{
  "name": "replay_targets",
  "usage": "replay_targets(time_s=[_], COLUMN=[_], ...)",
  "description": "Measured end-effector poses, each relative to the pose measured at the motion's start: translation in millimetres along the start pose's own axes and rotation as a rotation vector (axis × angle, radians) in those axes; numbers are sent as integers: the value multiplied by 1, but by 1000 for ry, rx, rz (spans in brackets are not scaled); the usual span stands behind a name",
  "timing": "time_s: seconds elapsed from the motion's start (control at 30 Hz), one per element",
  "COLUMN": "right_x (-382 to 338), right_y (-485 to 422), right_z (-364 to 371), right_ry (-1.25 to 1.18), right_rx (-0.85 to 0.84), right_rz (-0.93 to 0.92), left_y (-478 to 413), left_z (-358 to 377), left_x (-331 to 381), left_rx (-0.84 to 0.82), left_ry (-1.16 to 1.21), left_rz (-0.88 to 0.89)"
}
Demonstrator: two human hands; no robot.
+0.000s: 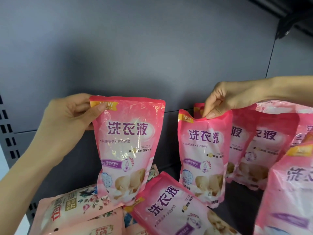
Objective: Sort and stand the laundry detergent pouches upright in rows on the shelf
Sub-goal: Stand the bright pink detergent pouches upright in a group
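detergent pouch [127, 150], pink with purple letters, is held upright by the left hand [67, 114] at the left part of the shelf [240, 206]. the grip of this hand is clamped on the top left corner of the pouch: the thumb lies on the front, at the yellow label, and the other fingers go behind. the lower edge of the pouch is over the pouches that lie below it; if it rests on them, i cannot tell.

the right hand [225, 99] is further right, and its grip is together on the top edge of a second pouch [201, 160], pinched between thumb and forefinger. this second pouch stands upright on the dark shelf, near the first one, with a gap between them.

to the right, under the right forearm, a row of pouches [260, 150] of the same pink kind stands, touching one another and leaning a little. a near pouch [288, 192] is at the right edge of the view, closest to the camera and blurred. in front, a flat pouch [171, 206] lies face up, turned at an angle. at the bottom left lie floral pouches [71, 211] of another design, pale pink with flowers.

a grey back panel [135, 56] closes the shelf behind, and a perforated upright [8, 133] is at the far left.
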State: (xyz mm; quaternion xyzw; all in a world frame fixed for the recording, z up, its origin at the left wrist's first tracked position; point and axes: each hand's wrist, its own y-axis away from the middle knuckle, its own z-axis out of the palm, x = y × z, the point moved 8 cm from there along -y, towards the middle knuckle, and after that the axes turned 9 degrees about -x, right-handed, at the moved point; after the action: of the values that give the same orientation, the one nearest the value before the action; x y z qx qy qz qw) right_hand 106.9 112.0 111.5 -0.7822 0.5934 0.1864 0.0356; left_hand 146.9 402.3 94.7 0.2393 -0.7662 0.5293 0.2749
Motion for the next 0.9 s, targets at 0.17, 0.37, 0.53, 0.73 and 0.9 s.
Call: replay_targets(time_s=[0.17, 0.37, 0.53, 0.73, 0.9], right_x=[3, 4, 2, 5, -21], right_y=[8, 0, -15, -30, -18], right_z=[-18, -23, -32, -24, -38], right_ry=[-46, -21, 29, 131, 327], right_rx=[267, 380, 488, 428, 498], right_rz=[31, 69, 91, 132, 75], left_y=[2, 2, 3, 1, -15], left_z=[2, 1, 1, 0, 13], left_x=[4, 3, 2, 0, 7], left_rx=[9, 14, 9, 32, -24], left_ry=[-3, -3, -14, -3, -37], left_rz=[10, -1, -5, -21, -33])
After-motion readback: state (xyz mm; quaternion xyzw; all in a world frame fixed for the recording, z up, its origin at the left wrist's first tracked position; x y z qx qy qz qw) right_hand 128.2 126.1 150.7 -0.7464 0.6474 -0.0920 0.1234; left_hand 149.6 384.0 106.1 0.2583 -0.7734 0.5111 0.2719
